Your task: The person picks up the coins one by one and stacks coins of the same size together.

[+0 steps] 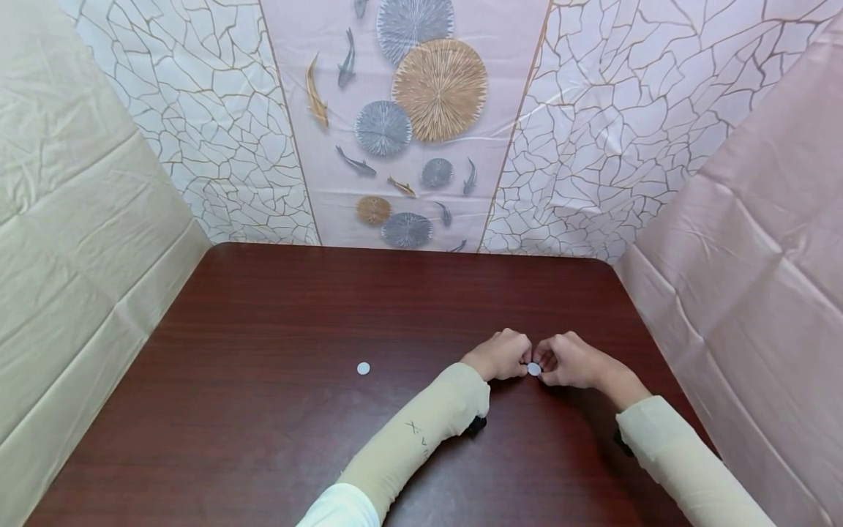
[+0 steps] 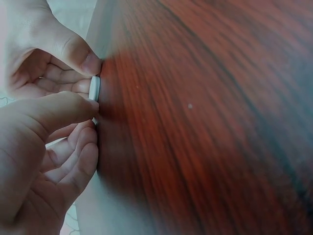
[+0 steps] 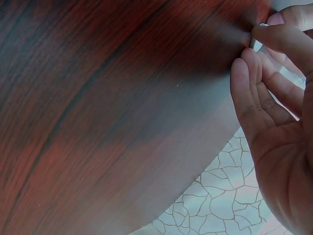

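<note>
A small white disc [image 1: 534, 369] lies low at the tabletop between the two hands, toward the right side. From its left, my left hand [image 1: 502, 356] pinches its edge with thumb and curled fingers. My right hand [image 1: 571, 360] grips the opposite side, thumb in front and bent fingers behind. In the left wrist view the disc [image 2: 94, 89] shows its thin rim between the two thumb tips. The right wrist view has the disc [image 3: 257, 38] partly hidden by the right thumb. A second white disc [image 1: 364, 368] lies flat on the table, left of both hands.
The dark red-brown wooden table [image 1: 263, 315] has rounded far corners. Patterned cloth [image 1: 408, 146] hangs behind it, and pale cloth walls [image 1: 744, 219] border the left and right sides. Dark wrist bands [image 1: 476, 424] show at the sleeves.
</note>
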`<action>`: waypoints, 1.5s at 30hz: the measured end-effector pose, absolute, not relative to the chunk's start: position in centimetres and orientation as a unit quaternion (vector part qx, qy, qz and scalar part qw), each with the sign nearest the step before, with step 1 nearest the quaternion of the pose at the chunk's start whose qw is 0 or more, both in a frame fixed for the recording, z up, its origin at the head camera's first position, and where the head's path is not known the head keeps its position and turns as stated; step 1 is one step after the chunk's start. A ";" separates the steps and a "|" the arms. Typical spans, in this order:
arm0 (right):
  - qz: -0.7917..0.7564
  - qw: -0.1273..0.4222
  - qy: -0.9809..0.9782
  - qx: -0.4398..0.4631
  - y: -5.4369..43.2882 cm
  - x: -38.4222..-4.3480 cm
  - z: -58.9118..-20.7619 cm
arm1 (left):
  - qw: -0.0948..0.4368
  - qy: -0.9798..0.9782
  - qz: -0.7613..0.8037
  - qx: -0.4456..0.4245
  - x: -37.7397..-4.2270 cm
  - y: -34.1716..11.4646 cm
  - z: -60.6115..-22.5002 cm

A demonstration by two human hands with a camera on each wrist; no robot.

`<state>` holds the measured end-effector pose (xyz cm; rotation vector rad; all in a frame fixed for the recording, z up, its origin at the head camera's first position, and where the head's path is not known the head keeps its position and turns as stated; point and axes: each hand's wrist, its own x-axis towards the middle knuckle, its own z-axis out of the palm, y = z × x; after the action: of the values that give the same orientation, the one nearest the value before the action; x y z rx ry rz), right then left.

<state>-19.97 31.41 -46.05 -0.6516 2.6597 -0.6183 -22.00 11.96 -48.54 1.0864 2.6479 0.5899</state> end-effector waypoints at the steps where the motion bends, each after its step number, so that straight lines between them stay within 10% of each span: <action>1: -0.217 0.164 0.934 -0.231 31.4 -20.0 -46.1 | 0.110 0.900 0.200 0.371 -22.0 12.0 -48.5; 26: -0.216 0.148 0.935 -0.238 31.2 -20.3 -46.4 | 0.106 0.887 0.210 0.398 -22.5 10.2 -48.1; 45: -0.192 0.119 0.945 -0.238 33.5 -19.1 -43.7 | -0.006 0.908 0.160 0.387 -21.9 -3.6 -43.6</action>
<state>-19.07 33.48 -43.68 -0.6967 2.7618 -0.5613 -21.93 -3.60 -43.61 1.2206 2.8639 0.5036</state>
